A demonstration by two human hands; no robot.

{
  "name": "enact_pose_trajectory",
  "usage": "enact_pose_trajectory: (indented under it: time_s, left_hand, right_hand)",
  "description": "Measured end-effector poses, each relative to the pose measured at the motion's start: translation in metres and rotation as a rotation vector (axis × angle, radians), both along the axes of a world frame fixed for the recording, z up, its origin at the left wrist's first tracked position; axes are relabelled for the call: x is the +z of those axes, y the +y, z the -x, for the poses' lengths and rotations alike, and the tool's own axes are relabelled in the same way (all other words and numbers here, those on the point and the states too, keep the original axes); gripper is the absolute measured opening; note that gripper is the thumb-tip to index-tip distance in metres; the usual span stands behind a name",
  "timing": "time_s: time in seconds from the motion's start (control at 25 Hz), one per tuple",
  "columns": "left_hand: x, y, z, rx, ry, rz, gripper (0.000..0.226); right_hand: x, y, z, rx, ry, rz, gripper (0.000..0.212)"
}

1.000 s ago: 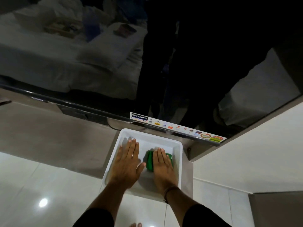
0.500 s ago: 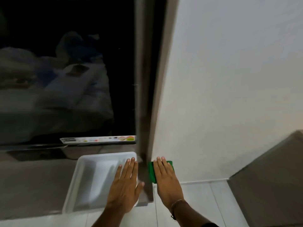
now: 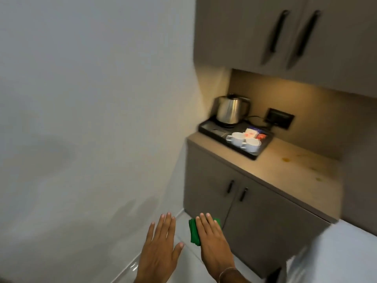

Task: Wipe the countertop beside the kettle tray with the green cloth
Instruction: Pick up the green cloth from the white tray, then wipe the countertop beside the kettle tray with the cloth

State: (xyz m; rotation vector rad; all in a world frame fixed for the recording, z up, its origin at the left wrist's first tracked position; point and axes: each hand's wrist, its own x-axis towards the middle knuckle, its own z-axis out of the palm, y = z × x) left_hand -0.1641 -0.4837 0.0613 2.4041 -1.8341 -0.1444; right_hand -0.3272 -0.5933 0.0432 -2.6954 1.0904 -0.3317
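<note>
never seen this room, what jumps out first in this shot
A shiny steel kettle stands on a black tray with two white cups, lit at the countertop's left end. Yellowish stains dot the beige countertop right of it. Low in the view, the right hand holds a folded green cloth.

Two white cups [image 3: 244, 139] sit side by side near some sachets [image 3: 254, 133]. A black wall socket [image 3: 279, 118] is set behind them, under upper cabinet doors [image 3: 285, 33] with dark handles. Lower cabinet doors [image 3: 234, 201] meet a glossy tiled floor [image 3: 183, 262].
</note>
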Motion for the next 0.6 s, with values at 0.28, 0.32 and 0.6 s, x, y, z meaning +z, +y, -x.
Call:
enact_pose_trajectory:
  time_s: [0.28,0.32,0.6]
  left_hand:
    - [-0.001,-0.18,0.098,-0.383,-0.037,0.135,0.08]
    - [-0.001,-0.208,0.11,-0.425,-0.025,0.145,0.081]
    - [0.003,-0.399,0.173,-0.592,0.059,0.135,0.082]
  right_hand:
    - [0.004,-0.099,0.148,-0.421,-0.03,0.015,0.085]
    - [0.003,-0.113,0.165,-0.471,-0.025,0.015,0.087]
    - [0.008,-0.219,0.234,-0.754,-0.071,0.002,0.086]
